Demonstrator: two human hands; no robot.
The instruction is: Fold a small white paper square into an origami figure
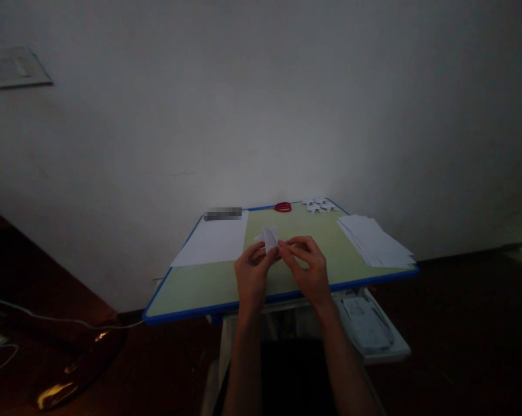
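Note:
A small piece of folded white paper [270, 237] is held up over the middle of the table, between my two hands. My left hand [252, 271] grips it from the left, thumb and fingers pinched on its lower part. At its right edge, the fingertips of my right hand [307, 267] are pinched together on the paper. Its lower folds are partly hidden behind my fingers.
The light green table [200, 292] has a blue rim. Red-handled scissors [282, 207] and several folded paper pieces [318, 205] lie along the back. A white sheet [219, 245] lies left, a stack of paper [376, 241] right. Behind stands a wall [261, 115].

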